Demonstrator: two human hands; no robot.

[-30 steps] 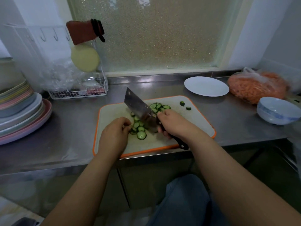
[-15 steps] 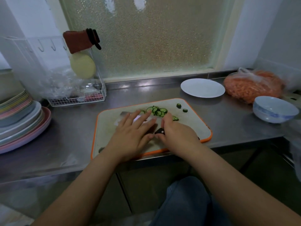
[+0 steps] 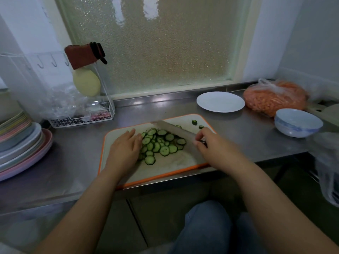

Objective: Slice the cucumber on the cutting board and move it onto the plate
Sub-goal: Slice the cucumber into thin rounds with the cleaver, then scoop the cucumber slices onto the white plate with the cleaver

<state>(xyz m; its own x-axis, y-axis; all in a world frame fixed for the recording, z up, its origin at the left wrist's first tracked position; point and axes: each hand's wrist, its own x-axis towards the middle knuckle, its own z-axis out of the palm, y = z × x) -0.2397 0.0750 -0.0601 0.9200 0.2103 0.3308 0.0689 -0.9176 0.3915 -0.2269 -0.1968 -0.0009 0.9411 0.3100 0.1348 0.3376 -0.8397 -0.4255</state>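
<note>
A pile of thin cucumber slices (image 3: pixel 161 142) lies in the middle of the white cutting board with an orange rim (image 3: pixel 165 175). Two cucumber end pieces (image 3: pixel 194 122) sit at the board's far right corner. My left hand (image 3: pixel 124 149) rests flat on the board, fingers together, touching the left side of the pile. My right hand (image 3: pixel 214 143) grips the handle of a cleaver (image 3: pixel 174 130), whose blade lies low and tilted along the right side of the slices. The empty white plate (image 3: pixel 220 102) stands behind the board to the right.
A stack of pastel plates (image 3: pixel 20 143) sits at the far left, a wire rack (image 3: pixel 82 118) with plastic bags behind the board. A bag of orange carrot shreds (image 3: pixel 275 97) and a blue-white bowl (image 3: pixel 298 122) are at the right. The steel counter edge runs just below the board.
The cleaver went from upright to lying flat under my left hand, and now it is pulled to the right of the pile. The slices are gathered into one heap between hand and blade.
</note>
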